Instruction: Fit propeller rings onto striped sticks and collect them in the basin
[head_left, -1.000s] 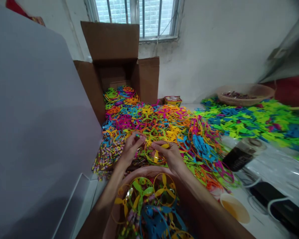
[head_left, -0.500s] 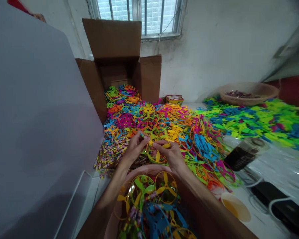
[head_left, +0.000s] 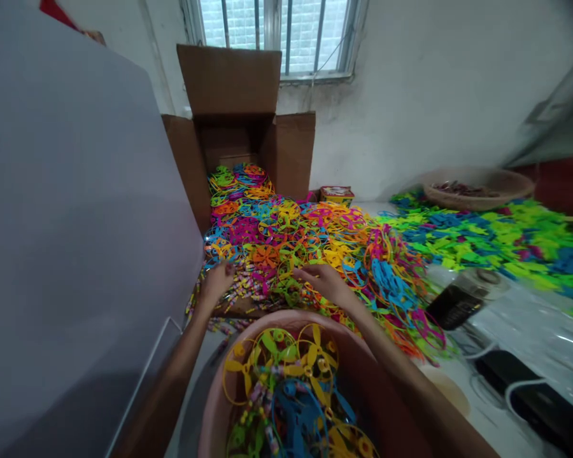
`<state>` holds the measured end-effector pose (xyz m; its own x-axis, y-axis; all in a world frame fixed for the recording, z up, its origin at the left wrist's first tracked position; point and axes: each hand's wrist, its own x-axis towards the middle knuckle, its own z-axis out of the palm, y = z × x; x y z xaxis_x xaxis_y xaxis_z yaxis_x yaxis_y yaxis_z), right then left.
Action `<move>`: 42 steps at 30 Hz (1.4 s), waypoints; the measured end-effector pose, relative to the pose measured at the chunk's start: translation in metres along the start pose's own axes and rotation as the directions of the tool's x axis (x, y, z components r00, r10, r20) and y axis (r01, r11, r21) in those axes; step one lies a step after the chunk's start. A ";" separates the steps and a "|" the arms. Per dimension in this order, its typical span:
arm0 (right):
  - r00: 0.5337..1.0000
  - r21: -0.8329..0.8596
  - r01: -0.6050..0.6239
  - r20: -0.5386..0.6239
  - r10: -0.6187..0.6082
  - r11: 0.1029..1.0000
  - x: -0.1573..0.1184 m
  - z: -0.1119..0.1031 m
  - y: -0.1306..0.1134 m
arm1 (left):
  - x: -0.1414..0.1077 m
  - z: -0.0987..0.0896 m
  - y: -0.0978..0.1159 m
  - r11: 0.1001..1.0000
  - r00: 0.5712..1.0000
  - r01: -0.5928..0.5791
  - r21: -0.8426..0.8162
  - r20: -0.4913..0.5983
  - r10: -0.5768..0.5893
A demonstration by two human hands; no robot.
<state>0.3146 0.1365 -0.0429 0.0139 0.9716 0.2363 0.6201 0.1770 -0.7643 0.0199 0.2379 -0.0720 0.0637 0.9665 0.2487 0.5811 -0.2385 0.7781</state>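
My left hand (head_left: 217, 281) is over the small striped sticks (head_left: 243, 286) at the left front of the pile. Its fingers curl inward, and whatever they may hold is hidden. My right hand (head_left: 328, 281) reaches in from the right with its fingers stretched out toward the colourful propeller rings (head_left: 286, 254). I see nothing held in it. Below and between my forearms stands a pink tub (head_left: 214, 407). Inside the tub lie yellow propeller rings (head_left: 310, 366), a green one (head_left: 272, 346), blue ones (head_left: 298, 413) and striped sticks.
Behind the pile, an open cardboard box (head_left: 229, 83) lies with rings spilling out. A grey panel (head_left: 76, 222) borders the left. To the right are green and blue plastic pieces (head_left: 496, 235), a shallow basin (head_left: 477, 197), a dark jar (head_left: 458, 302) and a black case (head_left: 530, 388).
My hands were together around a yellow propeller ring and have moved apart. The left went left to the sticks. Another yellow ring now overlaps those in the tub.
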 end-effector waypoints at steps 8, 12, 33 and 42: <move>0.941 -0.243 -0.284 -0.255 0.221 0.928 0.047 0.039 0.003 | -0.019 0.015 -0.040 0.957 0.998 -0.050 0.286 -0.013 0.056; 0.906 -0.083 -0.339 -0.297 0.302 0.937 0.057 0.036 0.009 | -0.006 0.009 -0.027 0.983 0.990 -0.046 0.175 -0.126 0.069; 0.942 0.807 -0.286 0.138 0.306 0.517 -0.006 0.044 -0.035 | -0.051 0.056 0.084 0.748 0.985 -0.158 -0.645 -0.154 0.076; 0.958 0.774 -0.238 0.089 0.271 0.587 -0.009 0.036 -0.033 | -0.054 0.051 0.084 0.733 0.994 -0.107 -0.672 -0.072 0.079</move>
<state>0.2663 0.1271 -0.0414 0.1117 0.9932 -0.0340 -0.2464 -0.0055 -0.9691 0.1069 0.1705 -0.0490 0.0502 0.9353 0.3502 -0.1266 -0.3418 0.9312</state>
